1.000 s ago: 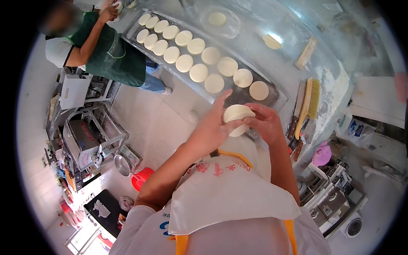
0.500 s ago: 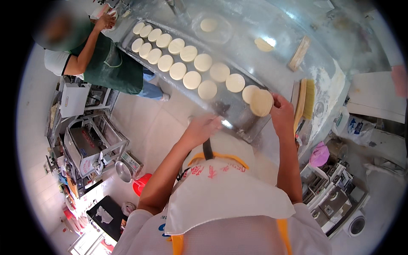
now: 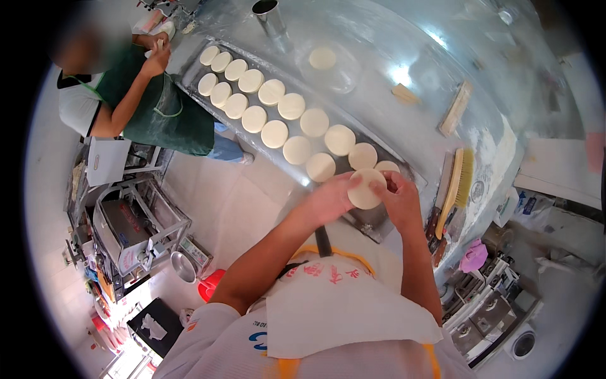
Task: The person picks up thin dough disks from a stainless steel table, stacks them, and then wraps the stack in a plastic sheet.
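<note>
A flat, pale dough round [image 3: 366,191] is held between my two hands above the near right end of a long metal tray [image 3: 413,179]. Its left edge lies in my left hand [image 3: 329,199], which is closed on it and slightly blurred. My right hand [image 3: 401,199] pinches the opposite edge, with the thumb over the top face. Two rows of similar dough rounds [image 3: 274,134] fill much of the tray. One of them [image 3: 387,167] lies just behind the held round, partly hidden.
Right of the tray are a yellow-bristled brush [image 3: 463,180] and a wooden block [image 3: 456,108]. A metal cup [image 3: 270,18], a loose dough round [image 3: 322,58] and a dough piece [image 3: 404,94] sit on the metal table [image 3: 366,38]. At left stands a co-worker in a green apron [image 3: 165,107].
My left hand has moved right, from the tray's front edge onto the dough round. My right hand has brought the round left and nearer to me. The co-worker's hands have come together.
</note>
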Tool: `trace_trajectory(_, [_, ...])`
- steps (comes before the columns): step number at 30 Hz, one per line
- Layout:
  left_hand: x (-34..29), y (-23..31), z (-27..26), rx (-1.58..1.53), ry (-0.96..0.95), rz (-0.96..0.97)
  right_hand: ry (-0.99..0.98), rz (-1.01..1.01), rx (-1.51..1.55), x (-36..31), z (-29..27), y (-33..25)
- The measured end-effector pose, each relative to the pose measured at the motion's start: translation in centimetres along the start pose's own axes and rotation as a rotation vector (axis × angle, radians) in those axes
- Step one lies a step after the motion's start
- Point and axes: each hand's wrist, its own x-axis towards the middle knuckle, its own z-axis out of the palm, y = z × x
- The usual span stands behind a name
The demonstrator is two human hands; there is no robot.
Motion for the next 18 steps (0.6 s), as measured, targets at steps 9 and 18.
trace_trajectory(9, [6.2,15.9,-4.5,0.456,0.459,0.307,-0.255,-0.111,-0.042,21.2,5.2,-6.8])
trace_trajectory(18, [21.3,22.6,-10.7,0.31,0.607,0.229,-0.021,-0.019,-0.046,38.1,7.8,-5.7])
